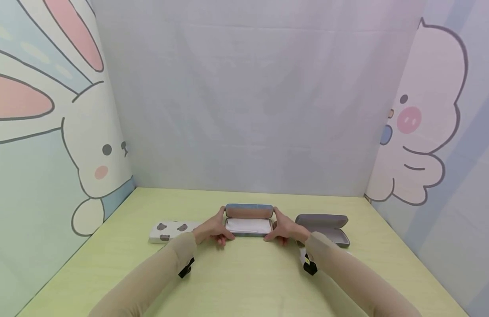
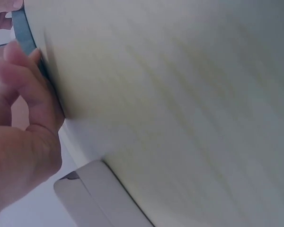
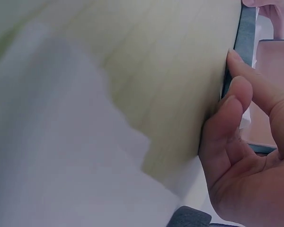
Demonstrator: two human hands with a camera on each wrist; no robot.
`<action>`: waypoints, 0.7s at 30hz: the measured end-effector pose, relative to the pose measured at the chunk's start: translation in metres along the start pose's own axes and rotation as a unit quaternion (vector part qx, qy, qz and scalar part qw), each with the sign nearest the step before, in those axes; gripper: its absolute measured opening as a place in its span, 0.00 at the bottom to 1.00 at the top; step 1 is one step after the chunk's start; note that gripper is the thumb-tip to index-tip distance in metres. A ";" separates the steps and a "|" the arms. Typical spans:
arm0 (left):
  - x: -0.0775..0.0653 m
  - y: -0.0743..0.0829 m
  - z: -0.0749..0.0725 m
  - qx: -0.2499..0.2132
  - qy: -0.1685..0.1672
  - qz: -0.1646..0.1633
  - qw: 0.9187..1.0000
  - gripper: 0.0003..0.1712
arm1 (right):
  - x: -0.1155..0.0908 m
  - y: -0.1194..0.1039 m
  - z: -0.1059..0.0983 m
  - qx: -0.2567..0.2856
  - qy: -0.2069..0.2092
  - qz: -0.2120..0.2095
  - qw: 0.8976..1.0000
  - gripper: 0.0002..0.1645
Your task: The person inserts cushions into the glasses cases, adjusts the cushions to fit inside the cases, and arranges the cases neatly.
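Note:
An open blue glasses case (image 1: 249,211) with a pinkish lining stands on the table, its lid raised at the back. White tissue or cloth (image 1: 249,226) lies in its lower half. My left hand (image 1: 214,226) holds the case's left end, thumb at the front corner and a finger up by the lid. At the opposite end my right hand (image 1: 281,226) grips it in the same way. Both wrist views show fingers against the case's blue edge (image 2: 22,30). The lower fingers are curled beneath the hands, near the tabletop.
To the left lies a closed white case (image 1: 173,230) with grey bear prints, partly behind my left wrist. An open grey glasses case (image 1: 327,229) sits beyond my right forearm. A blurred white sheet-like thing (image 3: 75,142) fills part of the right wrist view. Cloth walls surround the table.

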State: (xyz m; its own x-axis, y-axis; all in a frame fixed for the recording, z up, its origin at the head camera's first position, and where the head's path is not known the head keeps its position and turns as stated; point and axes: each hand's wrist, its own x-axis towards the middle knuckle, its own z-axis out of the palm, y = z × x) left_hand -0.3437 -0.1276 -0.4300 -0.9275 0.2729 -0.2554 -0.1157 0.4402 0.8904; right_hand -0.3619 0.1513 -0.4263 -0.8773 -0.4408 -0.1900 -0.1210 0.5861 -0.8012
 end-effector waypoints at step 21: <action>-0.006 0.002 0.003 -0.038 0.001 0.011 0.999 0.60 | 0.002 0.007 -0.001 0.014 -0.004 -0.019 1.000 0.68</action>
State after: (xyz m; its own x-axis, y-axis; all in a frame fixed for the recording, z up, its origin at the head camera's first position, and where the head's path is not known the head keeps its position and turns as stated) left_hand -0.3374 -0.1261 -0.4280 -0.9312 0.2796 -0.2341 -0.1211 0.3685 0.9217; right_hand -0.3650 0.1549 -0.4315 -0.8683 -0.4684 -0.1635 -0.1410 0.5489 -0.8239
